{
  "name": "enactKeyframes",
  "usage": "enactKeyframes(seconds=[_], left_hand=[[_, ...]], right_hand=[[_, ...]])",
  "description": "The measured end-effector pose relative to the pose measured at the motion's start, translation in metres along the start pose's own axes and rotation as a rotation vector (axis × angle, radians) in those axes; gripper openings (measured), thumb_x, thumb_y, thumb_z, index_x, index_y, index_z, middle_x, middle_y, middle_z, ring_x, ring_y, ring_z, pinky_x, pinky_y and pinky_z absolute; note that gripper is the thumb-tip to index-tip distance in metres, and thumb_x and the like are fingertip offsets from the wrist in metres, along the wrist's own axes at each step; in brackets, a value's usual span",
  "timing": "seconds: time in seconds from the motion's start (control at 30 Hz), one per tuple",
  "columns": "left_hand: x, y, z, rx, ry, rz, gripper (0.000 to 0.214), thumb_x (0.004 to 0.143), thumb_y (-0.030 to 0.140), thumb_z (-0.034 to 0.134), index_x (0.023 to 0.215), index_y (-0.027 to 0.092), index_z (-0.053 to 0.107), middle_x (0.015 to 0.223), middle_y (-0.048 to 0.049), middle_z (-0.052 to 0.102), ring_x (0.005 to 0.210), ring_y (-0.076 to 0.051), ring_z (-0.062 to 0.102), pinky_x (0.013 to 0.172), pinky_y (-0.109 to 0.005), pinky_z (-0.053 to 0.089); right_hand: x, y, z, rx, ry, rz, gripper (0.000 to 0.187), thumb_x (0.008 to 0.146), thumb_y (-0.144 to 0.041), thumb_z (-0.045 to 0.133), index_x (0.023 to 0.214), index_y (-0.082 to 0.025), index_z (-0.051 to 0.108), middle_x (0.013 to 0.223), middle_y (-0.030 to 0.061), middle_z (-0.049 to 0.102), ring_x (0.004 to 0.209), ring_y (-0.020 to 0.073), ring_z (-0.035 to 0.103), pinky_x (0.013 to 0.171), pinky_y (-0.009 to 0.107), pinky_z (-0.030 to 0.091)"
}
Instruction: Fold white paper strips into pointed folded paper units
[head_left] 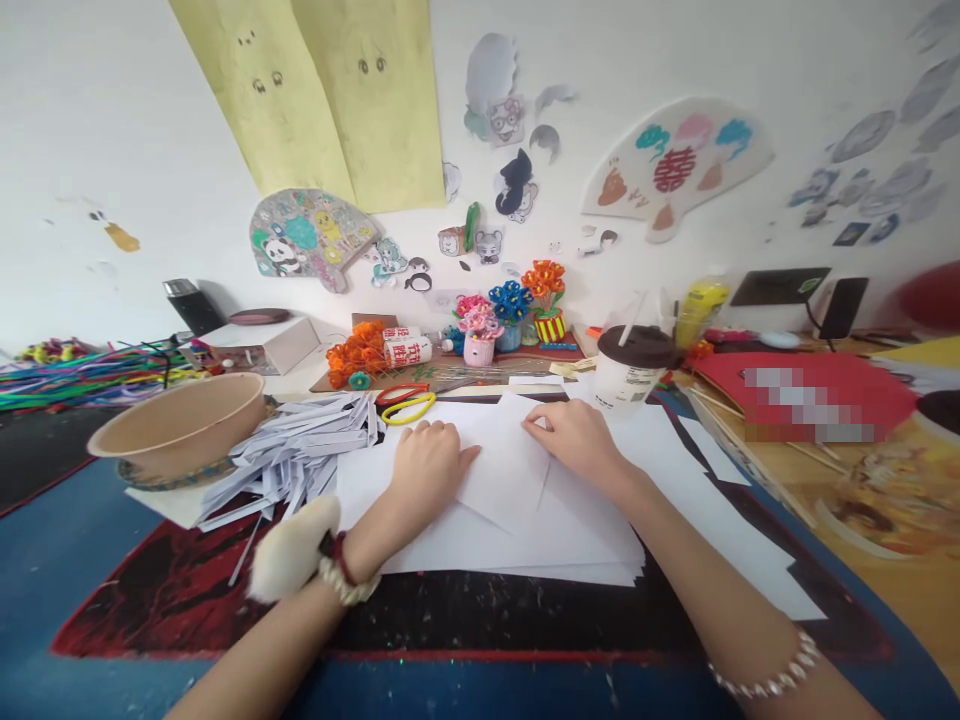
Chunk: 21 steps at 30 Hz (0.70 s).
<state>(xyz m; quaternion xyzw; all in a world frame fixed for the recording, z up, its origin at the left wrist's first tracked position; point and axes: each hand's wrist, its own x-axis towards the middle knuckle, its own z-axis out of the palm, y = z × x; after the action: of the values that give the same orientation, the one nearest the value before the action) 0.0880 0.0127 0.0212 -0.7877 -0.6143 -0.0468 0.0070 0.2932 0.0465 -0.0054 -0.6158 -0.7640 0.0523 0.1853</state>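
Note:
A small white sheet of paper (504,478) lies between my hands, on top of a stack of larger white sheets (592,545). My left hand (429,462) is curled over the left edge of the small sheet, its thumb pointing right and its fingertips hidden underneath. At the sheet's upper right, my right hand (576,437) is closed, with thumb and forefinger pinched at the paper. Left of the stack is a heap of folded white paper strips (300,450). Yellow-handled scissors (409,408) lie just beyond my left hand.
A beige bowl (176,425) stands at the left. Behind the paper are a lidded drink cup (634,365), small pots of craft flowers (480,345) and orange flowers (360,352). A red packet (810,395) lies at the right. A fluffy white ornament (292,550) hangs at my left wrist.

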Motion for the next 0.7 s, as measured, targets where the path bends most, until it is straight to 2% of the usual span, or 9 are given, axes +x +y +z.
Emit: enactKeyframes(seconds=[0.1,0.2,0.3,0.37,0.43,0.57,0.63,0.7], left_hand=[[0.019,0.004,0.009,-0.07,-0.048,-0.005,0.039,0.077,0.047,0.065,0.09,0.011,0.067,0.096,-0.0168,0.07,0.097,-0.034,0.061,0.082,-0.042,0.042],[0.028,0.002,0.015,-0.131,-0.088,0.007,0.038,0.071,0.048,0.069,0.087,0.014,0.067,0.092,-0.0136,0.07,0.096,-0.033,0.061,0.082,-0.041,0.042],[0.03,0.0,0.016,-0.208,-0.137,0.044,0.035,0.066,0.043,0.072,0.087,0.016,0.067,0.09,-0.0096,0.07,0.09,-0.029,0.062,0.077,-0.037,0.043],[0.03,-0.002,0.013,-0.27,-0.168,0.099,0.03,0.067,0.038,0.071,0.089,0.018,0.067,0.091,-0.0059,0.07,0.086,-0.024,0.063,0.073,-0.031,0.044],[0.03,-0.004,0.007,-0.323,-0.188,0.155,0.024,0.071,0.033,0.067,0.09,0.019,0.067,0.09,-0.0033,0.07,0.084,-0.02,0.062,0.072,-0.028,0.044],[0.026,-0.006,-0.014,-0.363,-0.191,0.24,0.017,0.073,0.03,0.066,0.084,0.018,0.068,0.083,-0.0023,0.07,0.079,-0.019,0.062,0.073,-0.028,0.043],[0.023,-0.005,-0.022,-0.304,-0.136,0.275,0.013,0.075,0.029,0.065,0.079,0.018,0.069,0.079,-0.0024,0.07,0.077,-0.019,0.061,0.079,-0.031,0.041],[0.019,-0.001,-0.027,-0.266,-0.017,0.322,0.016,0.08,0.032,0.06,0.078,0.019,0.069,0.075,-0.0019,0.07,0.075,-0.018,0.061,0.086,-0.035,0.037]], right_hand=[[0.0,-0.002,0.002,-0.009,-0.001,-0.003,0.027,0.089,-0.032,0.05,0.092,-0.025,0.075,0.077,0.0046,0.074,0.079,0.0241,0.066,0.061,0.03,0.04],[-0.001,-0.004,0.003,0.036,0.019,-0.018,0.026,0.089,-0.032,0.05,0.098,-0.025,0.073,0.082,0.0041,0.074,0.081,0.024,0.067,0.066,0.032,0.043],[0.0,-0.003,0.004,0.163,0.084,-0.191,0.027,0.087,-0.03,0.055,0.109,-0.024,0.069,0.104,0.005,0.073,0.102,0.0245,0.063,0.083,0.036,0.046],[0.001,-0.002,0.004,0.283,0.067,-0.316,0.028,0.085,-0.03,0.058,0.111,-0.024,0.069,0.116,0.0052,0.069,0.11,0.0243,0.06,0.092,0.038,0.044],[0.001,-0.002,0.003,0.399,-0.016,-0.337,0.023,0.084,-0.029,0.06,0.102,-0.024,0.073,0.107,0.0045,0.073,0.101,0.0229,0.064,0.09,0.037,0.046],[0.001,-0.002,-0.005,0.587,-0.129,-0.231,0.014,0.079,-0.027,0.063,0.079,-0.02,0.075,0.078,0.0034,0.075,0.076,0.0196,0.068,0.075,0.032,0.051],[0.0,-0.004,-0.01,0.699,-0.188,-0.186,0.015,0.078,-0.029,0.065,0.078,-0.018,0.075,0.078,0.0041,0.075,0.075,0.0192,0.067,0.071,0.031,0.051],[-0.001,-0.006,-0.014,0.815,-0.256,-0.144,0.018,0.077,-0.033,0.066,0.079,-0.017,0.074,0.081,0.005,0.075,0.077,0.0192,0.068,0.07,0.031,0.052]])
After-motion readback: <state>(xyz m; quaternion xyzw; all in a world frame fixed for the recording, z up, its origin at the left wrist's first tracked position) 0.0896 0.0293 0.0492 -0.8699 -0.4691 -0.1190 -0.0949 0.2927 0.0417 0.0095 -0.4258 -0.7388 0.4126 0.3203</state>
